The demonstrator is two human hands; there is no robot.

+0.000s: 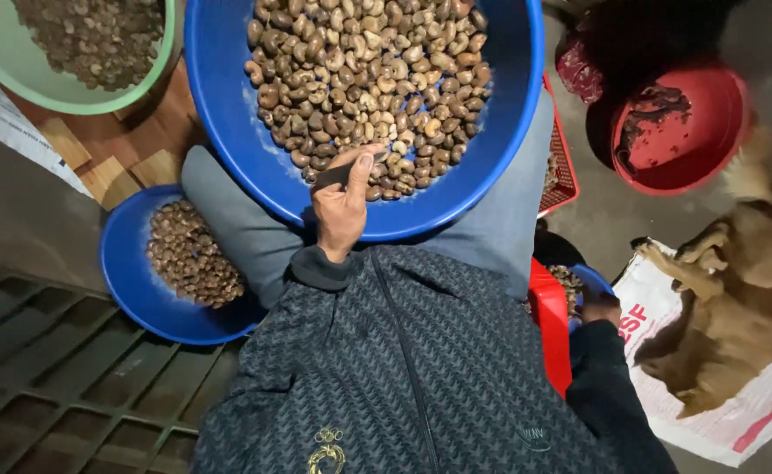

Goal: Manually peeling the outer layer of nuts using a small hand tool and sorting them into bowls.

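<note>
Resting on the person's lap, the large round blue plastic basin (228, 105) holds a heap of brown, kidney-shaped cashew nuts (373, 79), their skins ranging from pale tan to dark brown and piled toward the near wall. The left hand (344, 204) lies over the basin's near rim, its fingers (361, 171) narrowed around a small dark flat piece at the edge of the heap. The right hand (601, 307) sits low at the person's side, touching the rim of a small blue bowl of nuts (589, 279) just beside a red plastic seat edge (551, 325); whether its fingers are closed cannot be told. A smaller blue plastic bowl of nuts (131, 290) stands on the floor by the left knee, near a pale green basin (17, 66) on wooden boards (118, 158). A red bucket (706, 132) stands on the grey concrete floor (605, 211), near a tan dog (737, 298) lying on a white woven sack (754, 412).
</note>
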